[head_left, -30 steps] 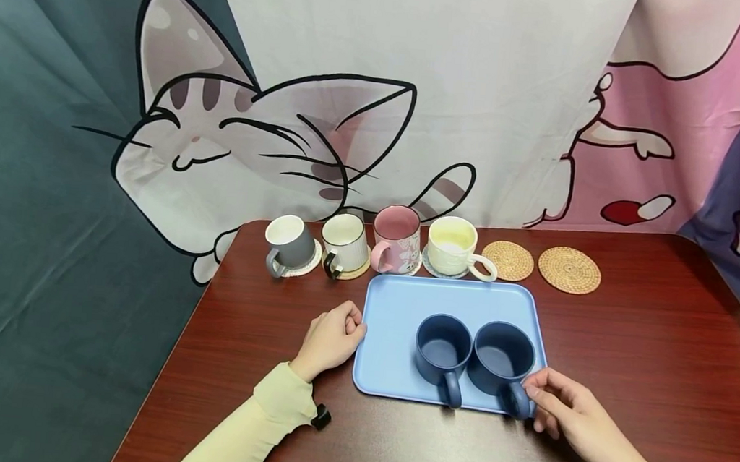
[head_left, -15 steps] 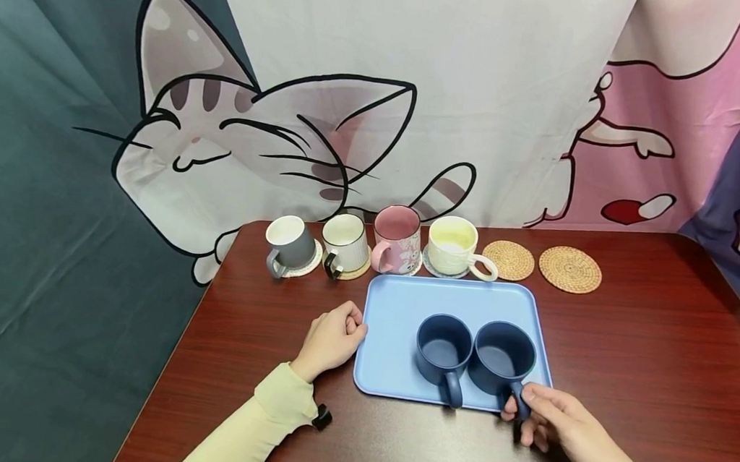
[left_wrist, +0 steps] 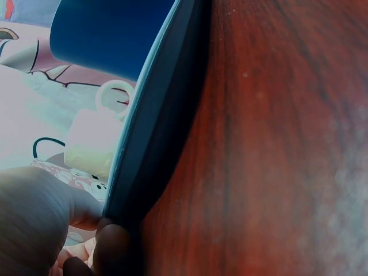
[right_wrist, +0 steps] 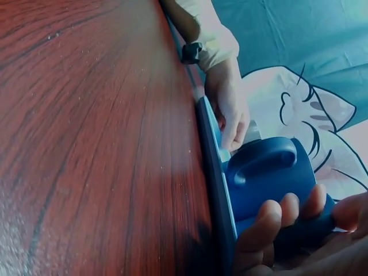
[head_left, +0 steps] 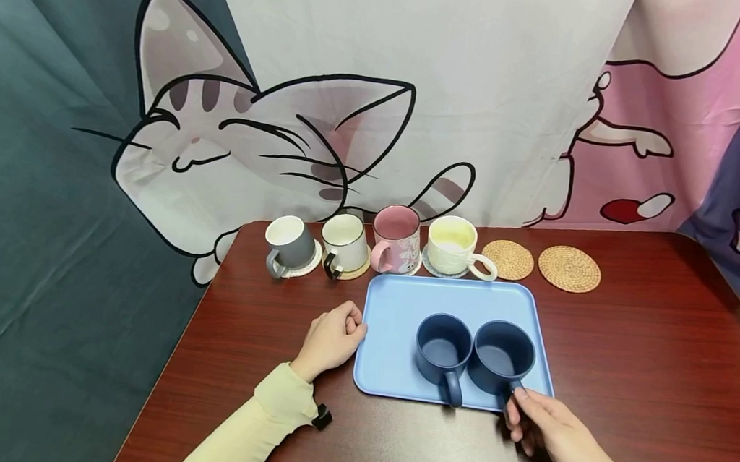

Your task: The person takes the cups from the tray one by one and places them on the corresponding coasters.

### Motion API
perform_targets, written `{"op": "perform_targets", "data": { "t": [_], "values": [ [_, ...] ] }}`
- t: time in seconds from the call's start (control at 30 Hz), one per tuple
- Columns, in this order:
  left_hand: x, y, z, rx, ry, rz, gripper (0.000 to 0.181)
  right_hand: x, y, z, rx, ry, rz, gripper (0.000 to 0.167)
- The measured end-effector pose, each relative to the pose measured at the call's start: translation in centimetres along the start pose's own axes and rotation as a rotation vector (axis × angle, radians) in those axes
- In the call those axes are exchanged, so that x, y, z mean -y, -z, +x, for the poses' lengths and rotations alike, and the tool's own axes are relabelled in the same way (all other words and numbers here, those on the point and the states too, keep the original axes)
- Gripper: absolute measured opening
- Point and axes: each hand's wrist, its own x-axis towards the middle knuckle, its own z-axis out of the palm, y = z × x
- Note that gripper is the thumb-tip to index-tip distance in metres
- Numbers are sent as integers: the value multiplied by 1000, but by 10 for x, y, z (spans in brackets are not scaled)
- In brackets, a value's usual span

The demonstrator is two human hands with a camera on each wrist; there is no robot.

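Observation:
A light blue tray (head_left: 397, 302) lies on the table, bearing two navy mugs side by side. My left hand (head_left: 330, 340) pinches the tray's left edge; in the left wrist view the thumb and a finger (left_wrist: 111, 244) meet at its rim. With thumb and fingers, my right hand (head_left: 556, 434) pinches the handle of the right navy mug (head_left: 502, 354), which stands upright on the tray. The left navy mug (head_left: 443, 347) stands close beside it, its handle (right_wrist: 264, 155) showing in the right wrist view. Part of the right mug's handle is hidden by the fingers.
Behind the tray, a grey mug (head_left: 290, 245), a white mug (head_left: 346, 243), a pink mug (head_left: 398, 244) and a pale yellow mug (head_left: 450, 248) stand on coasters. Two woven coasters (head_left: 507, 261) lie bare to their right. A printed curtain (head_left: 515, 126) hangs behind the table.
My right hand has moved left from beside the right navy mug's handle and taken hold of it. The mugs, the tray and my left hand have stayed in place.

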Motion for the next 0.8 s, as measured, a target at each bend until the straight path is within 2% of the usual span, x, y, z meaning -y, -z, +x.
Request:
{"op": "perform_targets", "data": {
  "t": [0.17,0.5,0.67,0.8],
  "values": [
    [0,0,0,2,-5,5,12,2,-2,0,-38,-27,-1,50],
    [-1,0,0,1,-3,7,13,11,0,2,-164,-70,-60,54],
    [-1,1,0,-3,-4,3,12,15,3,4,-236,-66,-48,57],
    [-2,1,-1,1,0,8,12,17,8,8,-260,-75,-27,57]
  ]
}}
